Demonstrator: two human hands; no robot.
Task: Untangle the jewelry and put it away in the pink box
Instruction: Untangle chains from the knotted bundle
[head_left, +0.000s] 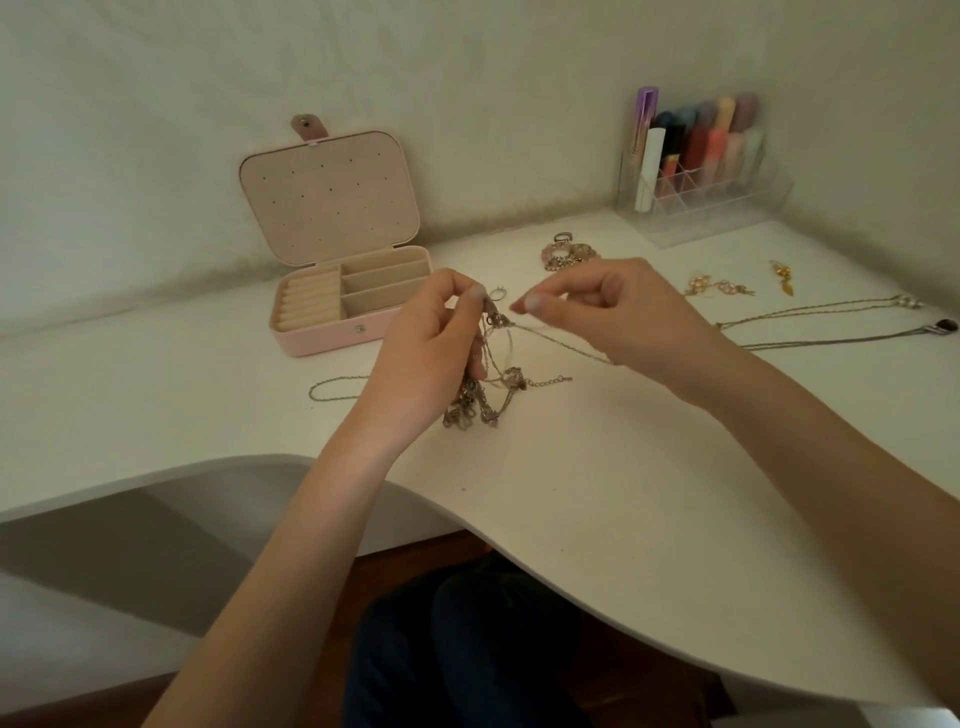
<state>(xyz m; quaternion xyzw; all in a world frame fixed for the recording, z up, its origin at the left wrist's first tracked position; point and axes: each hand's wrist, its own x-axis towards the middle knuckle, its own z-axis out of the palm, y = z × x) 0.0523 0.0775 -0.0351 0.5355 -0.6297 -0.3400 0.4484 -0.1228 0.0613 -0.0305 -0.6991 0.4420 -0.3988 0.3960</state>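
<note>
The white curved-edge desk (597, 493) bears the open pink hinged jewelry box (332, 332), left of the grip. The left hand (431, 353) grips the tangled silver chain clump (483, 384); the right hand (613, 312) pinches one thin chain strand (561, 345).

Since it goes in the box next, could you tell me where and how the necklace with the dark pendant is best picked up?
Pinch the dark pendant at the necklace's far-right end, coming straight down from above. The chain lies flat and stretched out on the white table, too thin to catch easily, while the pendant offers a thicker piece that stands clear of its neighbours.
</note>
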